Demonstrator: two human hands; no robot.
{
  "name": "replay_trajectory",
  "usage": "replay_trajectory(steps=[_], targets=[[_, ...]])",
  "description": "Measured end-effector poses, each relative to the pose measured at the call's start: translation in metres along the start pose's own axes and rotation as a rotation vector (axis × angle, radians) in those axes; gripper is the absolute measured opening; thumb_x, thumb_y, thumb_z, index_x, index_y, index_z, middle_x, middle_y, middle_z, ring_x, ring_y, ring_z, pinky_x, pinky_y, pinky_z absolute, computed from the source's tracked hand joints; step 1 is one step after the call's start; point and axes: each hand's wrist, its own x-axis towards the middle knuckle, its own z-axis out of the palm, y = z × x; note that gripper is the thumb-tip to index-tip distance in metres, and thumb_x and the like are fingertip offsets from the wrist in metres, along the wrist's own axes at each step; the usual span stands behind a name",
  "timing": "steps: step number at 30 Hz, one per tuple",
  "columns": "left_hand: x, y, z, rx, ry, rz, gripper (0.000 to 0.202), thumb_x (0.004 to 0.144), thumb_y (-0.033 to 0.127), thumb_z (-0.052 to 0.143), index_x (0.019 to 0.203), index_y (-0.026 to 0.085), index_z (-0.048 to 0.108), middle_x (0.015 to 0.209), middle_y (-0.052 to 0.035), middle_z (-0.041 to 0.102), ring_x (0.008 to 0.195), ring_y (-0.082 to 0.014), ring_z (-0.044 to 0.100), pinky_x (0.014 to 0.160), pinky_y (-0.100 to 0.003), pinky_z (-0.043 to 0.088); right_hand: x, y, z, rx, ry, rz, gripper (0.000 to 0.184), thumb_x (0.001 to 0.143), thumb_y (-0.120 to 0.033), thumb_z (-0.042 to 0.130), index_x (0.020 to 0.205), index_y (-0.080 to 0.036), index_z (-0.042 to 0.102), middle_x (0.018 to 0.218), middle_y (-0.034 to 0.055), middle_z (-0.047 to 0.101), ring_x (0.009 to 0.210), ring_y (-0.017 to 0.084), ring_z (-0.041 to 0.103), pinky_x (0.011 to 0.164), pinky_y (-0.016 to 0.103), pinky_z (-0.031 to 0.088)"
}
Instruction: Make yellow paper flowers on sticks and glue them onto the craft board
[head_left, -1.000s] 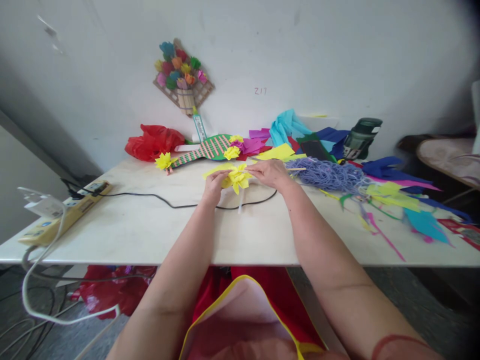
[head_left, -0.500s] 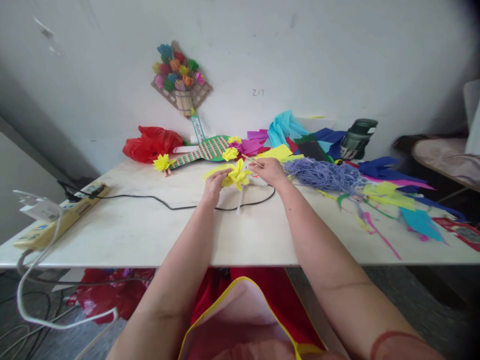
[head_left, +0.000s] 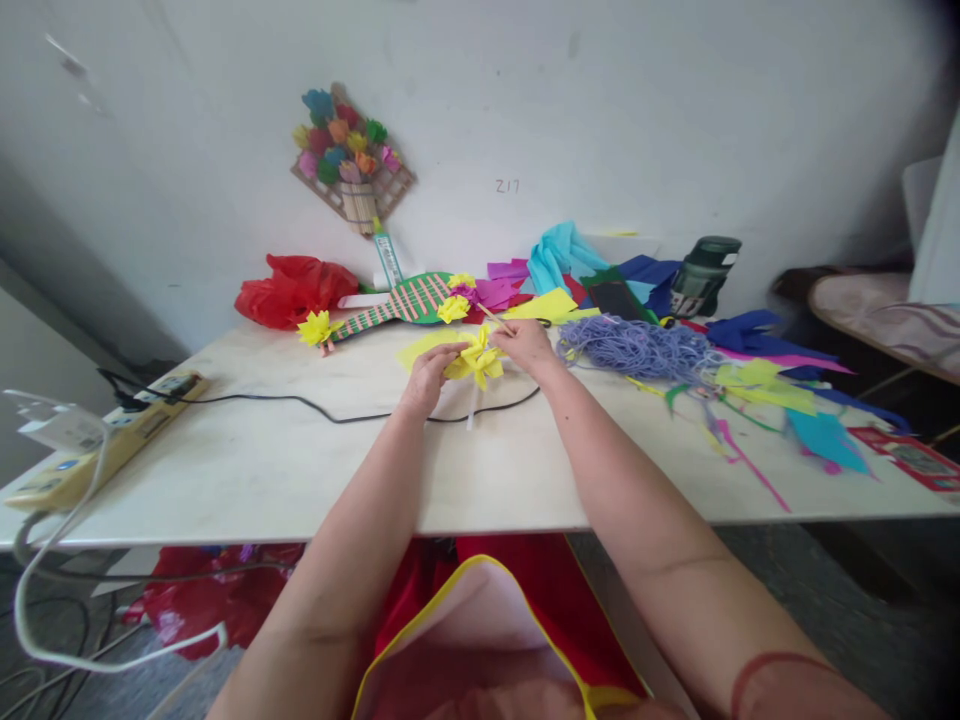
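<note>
Between my hands is a yellow paper flower with spread petals. My left hand grips it from the left side, fingers closed on its edge. My right hand pinches a thin wooden stick that slants up to the left, and its fingertips are close to the petals. Whether those fingers also touch the flower I cannot tell. A pale glue stick-like strip points down below the flower. A flat yellow paper sheet lies behind my left hand.
Behind my hands lies a green pipa-shaped craft with yellow paper flowers. At right are a purple string bundle, coloured paper scraps and a dark bottle. A black cable crosses to the power strip at left.
The view has shifted slightly, so the table scene sits a little further left. My right hand with the stick has come closer to the flower. Both hands keep their grip.
</note>
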Motion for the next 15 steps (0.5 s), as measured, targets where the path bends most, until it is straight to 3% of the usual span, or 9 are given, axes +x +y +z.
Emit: replay_trajectory(steps=[8, 15], targets=[[-0.002, 0.003, 0.003, 0.006, 0.013, -0.008, 0.035, 0.064, 0.033, 0.061, 0.09, 0.013, 0.075, 0.076, -0.0054, 0.07, 0.07, -0.0173, 0.06, 0.057, -0.024, 0.043, -0.004, -0.008, -0.005, -0.062, 0.001, 0.036, 0.022, 0.074, -0.031, 0.053, 0.056, -0.018, 0.053, 0.056, -0.0035, 0.043, 0.057, 0.011, 0.036, 0.053, 0.025, 0.023], [-0.001, 0.005, 0.002, -0.067, 0.072, -0.021, 0.039, 0.059, 0.039, 0.072, 0.089, 0.014, 0.07, 0.069, -0.0008, 0.065, 0.061, -0.013, 0.058, 0.056, -0.023, 0.043, -0.005, -0.014, -0.002, -0.061, 0.007, -0.046, 0.022, 0.074, -0.031, 0.054, 0.056, -0.018, 0.052, 0.056, -0.0033, 0.045, 0.057, 0.011, 0.038, 0.054, 0.024, 0.024]])
